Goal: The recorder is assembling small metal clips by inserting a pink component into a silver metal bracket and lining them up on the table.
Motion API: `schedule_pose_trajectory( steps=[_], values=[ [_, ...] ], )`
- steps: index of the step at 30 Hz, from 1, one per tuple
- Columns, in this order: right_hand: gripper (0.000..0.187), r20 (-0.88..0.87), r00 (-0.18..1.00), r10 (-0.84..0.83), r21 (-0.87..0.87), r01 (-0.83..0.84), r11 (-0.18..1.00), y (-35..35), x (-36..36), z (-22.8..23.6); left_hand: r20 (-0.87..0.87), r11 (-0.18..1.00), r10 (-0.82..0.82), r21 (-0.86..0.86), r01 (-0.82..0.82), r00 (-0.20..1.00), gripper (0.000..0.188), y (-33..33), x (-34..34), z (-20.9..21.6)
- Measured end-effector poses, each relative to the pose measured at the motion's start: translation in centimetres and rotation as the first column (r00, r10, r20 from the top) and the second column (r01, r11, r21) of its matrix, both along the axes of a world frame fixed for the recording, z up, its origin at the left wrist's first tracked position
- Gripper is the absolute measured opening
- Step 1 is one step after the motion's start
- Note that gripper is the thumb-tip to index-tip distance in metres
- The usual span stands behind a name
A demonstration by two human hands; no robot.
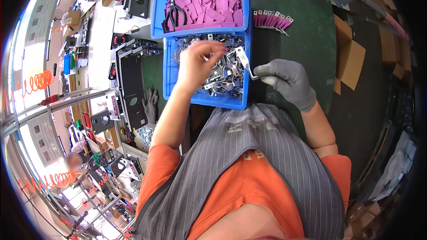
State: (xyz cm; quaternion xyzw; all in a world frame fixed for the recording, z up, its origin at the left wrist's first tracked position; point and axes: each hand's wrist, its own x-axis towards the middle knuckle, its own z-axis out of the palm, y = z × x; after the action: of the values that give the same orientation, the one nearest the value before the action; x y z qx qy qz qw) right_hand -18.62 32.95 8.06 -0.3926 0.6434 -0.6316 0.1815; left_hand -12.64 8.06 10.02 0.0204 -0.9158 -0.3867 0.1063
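My right hand [289,82], in a grey glove, pinches the bent end of a small metal bracket [242,58] with a hole in its flat end. The bracket is tilted over the right side of a blue bin [166,78] full of loose metal brackets [218,82]. Above that bin, my bare left hand [198,62] has thumb and fingers together close to the bracket's flat end. A small dark purple spot shows at its fingertips, too small to name. Beyond lies a second blue bin [155,13] with pink strips [213,4] and black-handled scissors [174,15].
Right of the bins, a row of several brackets with pink strips [272,20] lies on the dark green table [298,49]. Cardboard [351,60] stands past its right edge. At left are a grey glove [150,104] and black panels [131,80].
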Motion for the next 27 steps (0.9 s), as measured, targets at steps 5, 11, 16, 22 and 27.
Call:
schedule_pose_trajectory(
  steps=[5, 11, 16, 22, 27],
  values=[
    [0.015, -0.238, 0.97, 0.042, -0.037, -0.053, 0.998, -0.3, -0.1, 1.8, 0.143, 0.99, 0.067, 0.113, -0.084, 0.987, 0.01, 1.1, 2.3, -0.5],
    [0.017, -0.445, 0.89, 0.101, 0.083, -0.071, 0.994, -0.6, -0.4, 3.0, 0.239, 0.992, 0.057, 0.094, -0.082, 0.969, 0.012, 1.1, 2.9, -0.1],
    [0.018, -0.459, 0.878, 0.134, 0.119, -0.088, 0.989, -0.3, -1.1, 4.1, 0.259, 0.994, 0.018, 0.1, -0.045, 0.966, 0.017, 1.3, 3.0, 0.3],
    [0.013, -0.323, 0.9, 0.292, 0.109, -0.271, 0.956, -0.2, -2.4, 3.4, 0.319, 0.994, -0.087, 0.096, 0.059, 0.944, 0.022, 1.5, 2.9, 1.0],
    [0.013, 0.114, 0.862, 0.495, -0.048, -0.492, 0.869, 0.1, -4.1, 1.1, 0.224, 0.965, -0.261, 0.051, 0.257, 0.939, 0.023, 1.1, 3.2, 0.4]
  ],
)
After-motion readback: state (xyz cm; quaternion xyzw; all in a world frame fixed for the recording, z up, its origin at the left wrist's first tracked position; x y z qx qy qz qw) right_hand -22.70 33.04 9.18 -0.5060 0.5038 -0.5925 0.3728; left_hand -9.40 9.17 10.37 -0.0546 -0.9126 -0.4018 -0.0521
